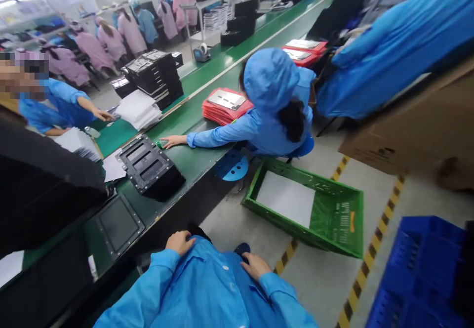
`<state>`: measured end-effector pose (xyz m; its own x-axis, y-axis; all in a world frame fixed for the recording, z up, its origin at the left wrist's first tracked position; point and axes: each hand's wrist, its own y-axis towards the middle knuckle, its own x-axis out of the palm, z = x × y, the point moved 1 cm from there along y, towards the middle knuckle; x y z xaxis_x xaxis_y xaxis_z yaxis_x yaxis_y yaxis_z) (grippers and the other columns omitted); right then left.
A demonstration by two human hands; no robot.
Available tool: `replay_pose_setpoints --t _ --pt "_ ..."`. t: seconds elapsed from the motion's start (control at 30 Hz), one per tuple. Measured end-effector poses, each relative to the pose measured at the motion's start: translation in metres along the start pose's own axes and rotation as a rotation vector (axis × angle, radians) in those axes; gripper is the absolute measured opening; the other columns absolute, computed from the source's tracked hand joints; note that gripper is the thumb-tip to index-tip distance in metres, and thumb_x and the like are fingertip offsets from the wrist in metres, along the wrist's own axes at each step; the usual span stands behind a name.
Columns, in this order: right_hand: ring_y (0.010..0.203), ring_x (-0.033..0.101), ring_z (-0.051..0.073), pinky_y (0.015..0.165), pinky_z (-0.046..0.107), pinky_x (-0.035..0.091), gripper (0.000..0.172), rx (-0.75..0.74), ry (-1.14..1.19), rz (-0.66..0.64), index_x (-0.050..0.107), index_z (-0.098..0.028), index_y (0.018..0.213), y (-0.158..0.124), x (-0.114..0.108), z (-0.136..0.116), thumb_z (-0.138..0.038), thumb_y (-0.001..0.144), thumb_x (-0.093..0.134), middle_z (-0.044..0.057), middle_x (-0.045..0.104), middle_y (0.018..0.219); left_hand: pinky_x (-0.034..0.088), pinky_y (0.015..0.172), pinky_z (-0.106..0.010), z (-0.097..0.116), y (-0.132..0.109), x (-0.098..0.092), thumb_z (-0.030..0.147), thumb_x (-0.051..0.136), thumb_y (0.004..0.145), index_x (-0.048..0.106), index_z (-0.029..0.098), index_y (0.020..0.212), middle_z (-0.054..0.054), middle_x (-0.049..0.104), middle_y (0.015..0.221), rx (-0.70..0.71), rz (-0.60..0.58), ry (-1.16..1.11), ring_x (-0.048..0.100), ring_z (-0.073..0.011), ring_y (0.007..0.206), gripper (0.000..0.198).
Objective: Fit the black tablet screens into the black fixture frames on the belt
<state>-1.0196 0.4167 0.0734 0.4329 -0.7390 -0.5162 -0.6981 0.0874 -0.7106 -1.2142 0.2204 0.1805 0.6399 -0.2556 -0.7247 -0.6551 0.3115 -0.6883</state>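
1. Head view: my left hand (pixel 180 242) and right hand (pixel 255 266) rest on the front of my blue smock (pixel 207 291), seemingly idle. My fingers (pixel 187 239) lie relaxed and open, gripping nothing.
2. Nearest them, a black plastic tray (pixel 119 224) lies flat on the green counter (pixel 200 157), apparently placed within my reach.

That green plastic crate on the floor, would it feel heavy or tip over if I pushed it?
The green plastic crate is probably light for its size: its walls are thin and perforated, and only a white sheet lies inside. It's low and wide, so it would likely slide rather than tip, and may flex.
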Motion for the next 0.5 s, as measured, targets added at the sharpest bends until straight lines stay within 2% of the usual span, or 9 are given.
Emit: replay_pose_setpoints --t 0.07,0.17,0.33,0.43,0.5 --pt "0.119 0.058 0.024 0.101 0.032 0.043 0.038 -0.005 -0.004 -0.022 0.064 -0.017 0.122 0.001 -0.006 0.005 -0.023 0.088 0.048 0.011 0.065 0.124 0.048 0.09 -0.034 -0.007 0.003 0.001 0.043 0.052 0.086 0.071 0.022 0.109 -0.011 0.071 0.113 -0.049 0.008 -0.022 0.065 -0.0278 0.108 0.037" --pt "0.121 0.057 0.024 0.102 0.032 0.042 0.041 0.013 -0.017 -0.034 0.061 -0.015 0.126 0.007 -0.017 0.005 -0.023 0.089 0.046 0.013 0.063 0.128 0.048 0.09 -0.033 -0.035 0.017 -0.005 0.042 0.055 0.085 0.072 0.021 0.107 -0.012 0.072 0.112 -0.159 0.052 -0.078 0.065 -0.0275 0.108 0.035" --pt "0.122 0.057 0.024 0.102 0.031 0.042 0.041 0.049 -0.07 -0.018 0.06 -0.012 0.126 0.026 -0.038 -0.015 -0.021 0.091 0.043 0.016 0.062 0.128 0.049 0.088 -0.028 -0.118 0.049 -0.037 0.038 0.053 0.088 0.073 0.017 0.103 -0.013 0.073 0.109 -0.37 0.17 -0.217 0.065 -0.025 0.109 0.033" --pt "0.122 0.056 0.023 0.102 0.03 0.042 0.043 0.044 -0.081 -0.022 0.058 -0.012 0.13 0.042 -0.051 -0.035 -0.018 0.09 0.042 0.014 0.062 0.129 0.052 0.084 -0.028 -0.174 0.071 -0.052 0.036 0.046 0.091 0.071 0.011 0.104 -0.016 0.072 0.111 -0.479 0.251 -0.331 0.066 -0.0262 0.108 0.038" --pt "0.124 0.055 0.022 0.103 0.03 0.041 0.044 0.043 -0.095 -0.014 0.057 -0.014 0.131 0.053 -0.061 -0.05 -0.017 0.09 0.042 0.012 0.061 0.13 0.054 0.079 -0.027 -0.207 0.087 -0.057 0.033 0.04 0.093 0.07 0.01 0.101 -0.014 0.074 0.105 -0.518 0.29 -0.417 0.069 -0.0237 0.1 0.039"
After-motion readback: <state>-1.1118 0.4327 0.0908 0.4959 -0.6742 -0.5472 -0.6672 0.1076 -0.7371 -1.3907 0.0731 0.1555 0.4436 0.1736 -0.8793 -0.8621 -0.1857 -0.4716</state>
